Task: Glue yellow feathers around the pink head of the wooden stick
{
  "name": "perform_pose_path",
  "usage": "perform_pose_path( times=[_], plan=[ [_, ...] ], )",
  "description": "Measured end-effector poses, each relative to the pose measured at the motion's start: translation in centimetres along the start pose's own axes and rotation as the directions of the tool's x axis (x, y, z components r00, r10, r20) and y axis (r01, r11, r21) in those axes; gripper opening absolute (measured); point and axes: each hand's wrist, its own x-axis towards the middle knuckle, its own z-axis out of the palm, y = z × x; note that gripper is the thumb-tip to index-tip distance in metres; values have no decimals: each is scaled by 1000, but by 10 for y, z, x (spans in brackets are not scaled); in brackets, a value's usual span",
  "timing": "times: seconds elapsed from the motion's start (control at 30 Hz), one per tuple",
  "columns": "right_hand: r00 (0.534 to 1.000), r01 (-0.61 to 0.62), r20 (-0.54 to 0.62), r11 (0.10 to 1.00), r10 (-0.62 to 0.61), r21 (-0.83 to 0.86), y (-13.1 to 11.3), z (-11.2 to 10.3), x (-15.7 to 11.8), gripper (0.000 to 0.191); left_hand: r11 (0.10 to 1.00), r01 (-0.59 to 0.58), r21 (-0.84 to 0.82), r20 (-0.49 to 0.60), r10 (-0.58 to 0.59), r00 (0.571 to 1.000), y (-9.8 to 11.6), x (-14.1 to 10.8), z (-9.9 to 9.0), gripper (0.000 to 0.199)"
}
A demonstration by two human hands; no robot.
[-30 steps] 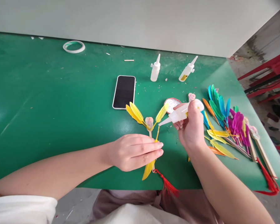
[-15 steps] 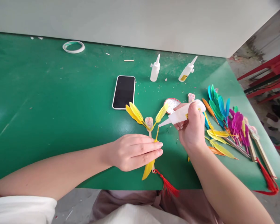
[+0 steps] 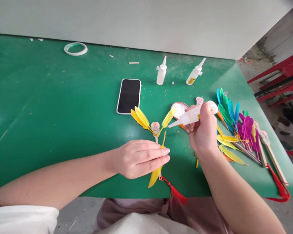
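Observation:
My left hand (image 3: 143, 159) is closed around a yellow feather (image 3: 155, 176), whose bare quill points up past the fingers. Under the same hand lies a wooden stick (image 3: 157, 139) with two fanned groups of yellow feathers (image 3: 141, 117) at its top, around a pale speckled piece (image 3: 155, 127). A red tassel (image 3: 176, 194) hangs from the stick's lower end over the table edge. In my right hand (image 3: 204, 133) is a white glue bottle (image 3: 193, 114), tilted so its nozzle points left, slightly apart from the quill tip.
Two more glue bottles (image 3: 161, 72) stand behind, near a phone (image 3: 129, 96). A tape roll (image 3: 75, 49) lies at the back left. Beyond my right hand are a round white lid (image 3: 178, 110), loose yellow feathers (image 3: 230, 154), blue-green feathers (image 3: 231, 112) and purple feathers (image 3: 248, 128).
My right hand has drawn the glue bottle a little up and right, so its nozzle has left the quill tip. My left hand has stayed in place.

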Motion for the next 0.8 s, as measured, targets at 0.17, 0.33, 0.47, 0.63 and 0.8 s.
perform_pose_path(
  times=[0.17,0.33,0.47,0.63,0.8],
  plan=[
    [992,-10,123,1000,9,3,-3,2,-3,39,1000,-10,19,8,9,1000,0,1,0,16],
    [994,31,110,999,-28,-26,-5,4,-6,36,1000,-9,6,6,9,1000,0,-1,0,18],
    [985,51,167,997,-41,-59,-5,4,-7,39,1000,-3,-8,4,3,1000,-1,-3,1,22],
    [993,97,75,992,-91,-85,-5,3,-6,33,1000,8,-9,8,-8,1000,-1,-4,2,21],
    [983,116,154,989,-102,-88,-7,4,-9,41,1000,8,-30,4,-8,1000,-1,-6,2,24]
  ],
)
